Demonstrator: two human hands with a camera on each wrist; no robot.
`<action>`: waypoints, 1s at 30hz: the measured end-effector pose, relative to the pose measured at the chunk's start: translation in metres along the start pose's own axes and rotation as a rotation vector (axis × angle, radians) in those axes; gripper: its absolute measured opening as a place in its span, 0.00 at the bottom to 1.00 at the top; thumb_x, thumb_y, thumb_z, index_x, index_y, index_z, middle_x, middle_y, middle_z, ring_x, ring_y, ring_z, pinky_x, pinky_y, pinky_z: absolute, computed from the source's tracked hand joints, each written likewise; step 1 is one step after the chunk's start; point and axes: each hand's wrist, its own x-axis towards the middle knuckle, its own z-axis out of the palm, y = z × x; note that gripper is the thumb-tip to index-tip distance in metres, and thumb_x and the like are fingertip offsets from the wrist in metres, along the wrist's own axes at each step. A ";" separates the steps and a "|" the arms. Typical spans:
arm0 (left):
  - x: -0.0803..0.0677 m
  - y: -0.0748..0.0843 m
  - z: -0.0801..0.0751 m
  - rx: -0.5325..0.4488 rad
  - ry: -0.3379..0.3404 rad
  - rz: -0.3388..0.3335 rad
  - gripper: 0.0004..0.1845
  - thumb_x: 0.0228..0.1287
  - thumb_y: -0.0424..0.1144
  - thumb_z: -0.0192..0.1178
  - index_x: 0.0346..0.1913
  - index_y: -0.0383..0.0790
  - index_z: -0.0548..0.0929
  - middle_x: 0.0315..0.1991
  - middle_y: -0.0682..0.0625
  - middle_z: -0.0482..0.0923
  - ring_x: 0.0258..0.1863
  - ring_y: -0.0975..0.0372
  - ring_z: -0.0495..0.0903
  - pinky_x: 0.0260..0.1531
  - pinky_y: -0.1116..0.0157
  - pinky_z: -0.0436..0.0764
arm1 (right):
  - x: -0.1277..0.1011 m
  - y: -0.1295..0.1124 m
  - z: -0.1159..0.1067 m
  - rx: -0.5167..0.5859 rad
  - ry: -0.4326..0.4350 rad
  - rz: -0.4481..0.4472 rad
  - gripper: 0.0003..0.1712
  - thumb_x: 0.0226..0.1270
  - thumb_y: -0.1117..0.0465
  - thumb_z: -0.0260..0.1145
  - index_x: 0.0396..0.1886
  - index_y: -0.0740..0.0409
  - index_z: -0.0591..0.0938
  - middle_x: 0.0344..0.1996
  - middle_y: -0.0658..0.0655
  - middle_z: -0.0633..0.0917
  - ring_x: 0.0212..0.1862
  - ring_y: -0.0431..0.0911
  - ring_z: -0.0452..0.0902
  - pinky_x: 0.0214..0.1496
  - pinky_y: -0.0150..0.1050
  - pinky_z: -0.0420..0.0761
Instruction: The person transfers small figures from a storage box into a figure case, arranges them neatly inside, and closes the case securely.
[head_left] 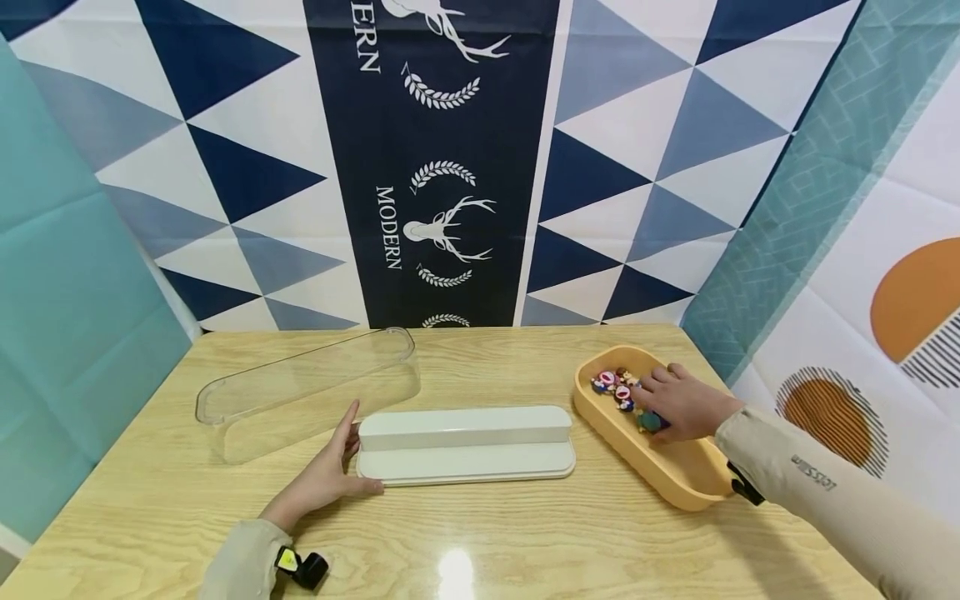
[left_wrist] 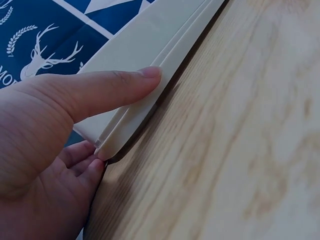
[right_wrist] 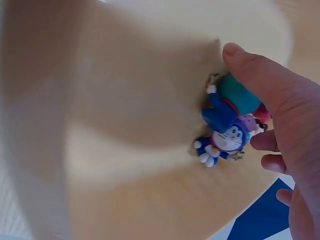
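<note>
In the head view my left hand (head_left: 330,471) holds the left end of a white stepped display stand (head_left: 480,462). The left wrist view has its thumb (left_wrist: 135,85) lying along the stand's front rim, with the other fingers curled at the corner. My right hand (head_left: 686,402) reaches into an orange tray (head_left: 637,454) over several small toy figurines (head_left: 622,392). In the right wrist view its thumb and fingers are spread either side of a figurine with a green round part (right_wrist: 240,95). Beside that lies a blue-and-white cat figurine (right_wrist: 227,137).
A clear plastic cover (head_left: 307,396) lies on the wooden table (head_left: 480,542), behind my left hand. Patterned cloth (head_left: 442,167) hangs at the table's back edge, and more cloth stands on both sides.
</note>
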 end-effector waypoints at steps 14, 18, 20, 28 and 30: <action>0.000 0.003 -0.003 -0.037 -0.025 -0.018 0.71 0.48 0.31 0.79 0.78 0.35 0.28 0.70 0.28 0.57 0.71 0.40 0.56 0.71 0.67 0.54 | 0.002 -0.007 0.006 0.010 -0.027 -0.025 0.24 0.55 0.46 0.77 0.36 0.50 0.71 0.29 0.45 0.74 0.36 0.46 0.64 0.36 0.44 0.61; -0.001 0.000 -0.003 -0.050 -0.018 -0.013 0.72 0.47 0.30 0.79 0.78 0.34 0.29 0.69 0.27 0.57 0.70 0.39 0.56 0.62 0.83 0.53 | 0.002 -0.007 0.012 -0.006 0.025 -0.046 0.22 0.53 0.50 0.78 0.33 0.49 0.71 0.25 0.42 0.74 0.32 0.44 0.63 0.34 0.42 0.58; -0.001 -0.001 -0.002 -0.051 -0.014 -0.011 0.72 0.46 0.30 0.79 0.78 0.34 0.29 0.69 0.27 0.57 0.70 0.39 0.56 0.61 0.84 0.53 | 0.002 -0.007 0.013 0.010 0.033 -0.046 0.22 0.53 0.52 0.78 0.32 0.49 0.71 0.23 0.41 0.73 0.31 0.43 0.63 0.33 0.41 0.57; -0.001 -0.003 -0.001 -0.040 -0.019 0.002 0.71 0.47 0.31 0.79 0.78 0.33 0.29 0.69 0.27 0.58 0.70 0.39 0.57 0.61 0.84 0.53 | 0.002 -0.009 0.007 0.098 -0.011 -0.002 0.19 0.53 0.55 0.78 0.33 0.50 0.74 0.25 0.42 0.76 0.33 0.44 0.67 0.34 0.41 0.61; -0.001 -0.003 0.000 -0.037 -0.017 -0.003 0.71 0.48 0.31 0.79 0.78 0.34 0.29 0.69 0.27 0.58 0.70 0.39 0.57 0.63 0.82 0.53 | 0.002 -0.008 0.003 0.135 -0.015 0.007 0.19 0.54 0.56 0.78 0.33 0.51 0.74 0.26 0.43 0.76 0.34 0.45 0.70 0.34 0.43 0.67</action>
